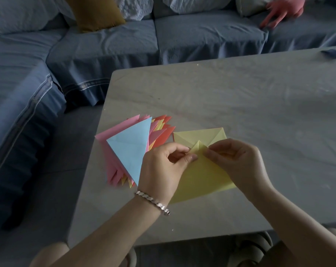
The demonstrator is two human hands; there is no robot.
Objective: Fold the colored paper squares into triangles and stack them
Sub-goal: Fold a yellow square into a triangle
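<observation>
Left hand (163,166) and right hand (238,162) pinch one corner of the yellow paper (201,176) (misaligned corners would skew the crease). The left hand could nudge the stack (130,151).

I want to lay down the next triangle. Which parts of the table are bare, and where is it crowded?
Bare: the far half of the table beyond the yellow paper, and the stretch right of the right hand. Crowded: the near-left part, where the triangle stack, the left hand and the yellow paper sit close.

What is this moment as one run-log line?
left hand and right hand: pinch yellow paper square | stack top: blue paper triangle
</observation>
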